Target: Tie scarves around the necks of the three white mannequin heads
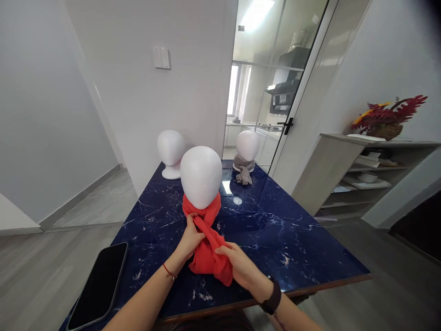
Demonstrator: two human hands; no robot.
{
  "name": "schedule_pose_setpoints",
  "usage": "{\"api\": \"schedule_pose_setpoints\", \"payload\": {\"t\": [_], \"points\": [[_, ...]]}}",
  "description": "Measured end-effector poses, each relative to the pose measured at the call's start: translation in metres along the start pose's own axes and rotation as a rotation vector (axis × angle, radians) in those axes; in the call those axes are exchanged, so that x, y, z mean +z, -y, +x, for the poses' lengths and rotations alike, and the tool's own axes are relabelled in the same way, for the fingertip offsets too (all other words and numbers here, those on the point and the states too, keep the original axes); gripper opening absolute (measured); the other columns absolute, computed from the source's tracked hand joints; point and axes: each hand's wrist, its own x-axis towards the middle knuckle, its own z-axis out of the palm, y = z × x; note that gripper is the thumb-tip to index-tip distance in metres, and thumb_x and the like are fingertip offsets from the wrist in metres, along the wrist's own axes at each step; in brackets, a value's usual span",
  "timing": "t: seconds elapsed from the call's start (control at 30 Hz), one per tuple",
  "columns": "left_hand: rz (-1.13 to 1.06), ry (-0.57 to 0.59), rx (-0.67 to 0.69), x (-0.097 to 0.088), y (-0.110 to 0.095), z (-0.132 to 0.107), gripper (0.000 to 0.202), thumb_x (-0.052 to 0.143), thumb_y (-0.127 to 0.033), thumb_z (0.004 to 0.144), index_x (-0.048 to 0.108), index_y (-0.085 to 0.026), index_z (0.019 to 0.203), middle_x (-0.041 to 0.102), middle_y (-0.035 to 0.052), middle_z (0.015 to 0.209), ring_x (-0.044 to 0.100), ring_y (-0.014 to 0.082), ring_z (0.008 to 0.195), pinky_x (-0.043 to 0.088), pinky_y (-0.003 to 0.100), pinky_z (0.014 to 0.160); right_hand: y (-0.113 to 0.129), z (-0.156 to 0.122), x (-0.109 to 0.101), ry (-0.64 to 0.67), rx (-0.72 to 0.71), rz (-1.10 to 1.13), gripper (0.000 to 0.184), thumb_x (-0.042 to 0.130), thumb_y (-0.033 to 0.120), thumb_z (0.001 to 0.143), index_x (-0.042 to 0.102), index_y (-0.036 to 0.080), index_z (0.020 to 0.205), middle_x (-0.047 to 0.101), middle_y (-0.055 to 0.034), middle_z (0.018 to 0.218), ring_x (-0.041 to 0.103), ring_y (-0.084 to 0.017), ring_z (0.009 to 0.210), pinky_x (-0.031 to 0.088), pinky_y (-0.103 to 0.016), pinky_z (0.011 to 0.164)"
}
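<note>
Pinching, left hand (189, 238): thumb and forefinger closed on the red scarf (211, 256) just below its neck wrap; the other fingertips are hidden by the hand and cloth.
Pinching, right hand (240, 265): thumb pressed on top of the hanging part; fingers beneath mostly out of sight, their exact placing not determinable.
Wrists: thin red cord bracelet (168, 271) with small metallic beads on the left; wide dark band (273, 296) on the right. Both forearms cut off by the lower edge.
Red scarf: wound around the neck of the front head form (201, 177), its front part drawn toward the person; bright, soft, matte, bunched in folds. Whether a knot exists cannot be told.
Front head form: smooth, white, egg-shaped, featureless; neck and base concealed by cloth and hands.
Tabletop (275, 243): glossy dark blue, white marble-like veining, brownish edge.
Black-screened device (99, 285): flat, rounded corners, at the table's left edge.
Rear left form (170, 147): bare, white; flared base partly hidden behind the front form.
Rear right form (247, 145): neck wrapped in a crumpled grey scarf (244, 175).
Glass door (262, 87): black handle; kitchen details beyond indistinct.
</note>
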Motion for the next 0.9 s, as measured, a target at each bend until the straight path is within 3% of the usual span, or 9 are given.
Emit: {"api": "schedule_pose_setpoints", "payload": {"t": [0.13,0.23,0.33,0.4,0.5,0.63,0.77,0.9], "points": [[0.023,0.003,-0.053,0.002,-0.008,-0.004,0.06,0.064,-0.013,0.06,0.032,-0.021,0.111,0.052,-0.0022,0.085,0.056,0.0106,0.063,0.049,0.026,0.06,0.028,0.01,-0.037,-0.03,-0.069,-0.404,0.023,0.063,0.028,0.068,0.057,0.016,0.087,0.065,-0.0007,0.069,0.059,-0.011,0.056,0.043,-0.021,0.052],[0.119,-0.03,-0.028,0.002,-0.007,-0.006,0.049,0.065,-0.017,0.064,0.04,-0.018,0.106,0.057,-0.0014,0.081,0.057,0.0113,0.063,0.047,0.025,0.06,0.05,0.035,-0.059,0.012,-0.172,-0.763,0.019,0.056,0.02,0.07,0.053,0.019,0.089,0.063,0.0046,0.067,0.044,-0.005,0.041,0.032,-0.016,0.041],[0.141,0.008,-0.055,0.003,-0.007,-0.005,0.042,0.066,-0.027,0.069,0.048,-0.014,0.104,0.06,-0.0015,0.069,0.057,0.0127,0.058,0.044,0.024,0.055,0.062,0.069,-0.067,0.145,-0.3,-1.11,0.016,0.05,0.006,0.064,0.059,0.017,0.072,0.064,0.0032,0.064,0.048,-0.007,0.048,0.036,-0.018,0.048],[0.108,0.038,-0.092,0.003,-0.008,-0.005,0.039,0.066,-0.032,0.07,0.054,-0.012,0.101,0.062,0.0004,0.065,0.058,0.0134,0.058,0.043,0.023,0.055,0.063,0.091,-0.063,0.196,-0.337,-1.214,0.019,0.049,0.002,0.059,0.062,0.015,0.061,0.065,0.0007,0.062,0.055,-0.01,0.057,0.04,-0.02,0.058],[-0.03,0.1,-0.15,0.005,-0.013,-0.005,0.034,0.066,-0.036,0.071,0.061,-0.012,0.093,0.066,0.0034,0.068,0.06,0.0134,0.06,0.045,0.023,0.057,0.052,0.112,-0.048,0.151,-0.385,-1.22,0.02,0.05,0.003,0.062,0.066,0.014,0.062,0.068,-0.0035,0.067,0.058,-0.014,0.062,0.041,-0.024,0.062],[-0.206,0.12,-0.198,0.007,-0.017,-0.006,0.035,0.068,-0.041,0.07,0.062,-0.015,0.093,0.066,0.0013,0.069,0.062,0.013,0.058,0.046,0.023,0.056,0.036,0.113,-0.036,0.15,-0.411,-1.143,0.018,0.051,0.01,0.068,0.069,0.012,0.074,0.069,-0.0044,0.073,0.056,-0.014,0.062,0.039,-0.023,0.058],[-0.162,0.052,-0.153,0.006,-0.011,-0.005,0.041,0.056,-0.051,0.078,0.063,-0.014,0.096,0.069,0.0055,0.076,0.063,0.0157,0.06,0.047,0.025,0.056,0.04,0.101,-0.038,0.274,-0.186,-0.807,0.017,0.058,0.026,0.073,0.068,0.013,0.075,0.061,0.0012,0.06,0.044,-0.008,0.048,0.033,-0.02,0.047],[0.02,0.046,0.023,0.003,-0.004,-0.002,0.037,0.05,-0.046,0.083,0.065,-0.015,0.097,0.069,0.0091,0.098,0.064,0.0202,0.084,0.049,0.029,0.073,0.047,0.094,-0.039,0.257,-0.055,-0.409,0.02,0.069,0.032,0.067,0.068,0.014,0.074,0.064,-0.001,0.067,0.053,-0.009,0.058,0.04,-0.021,0.055]]}}
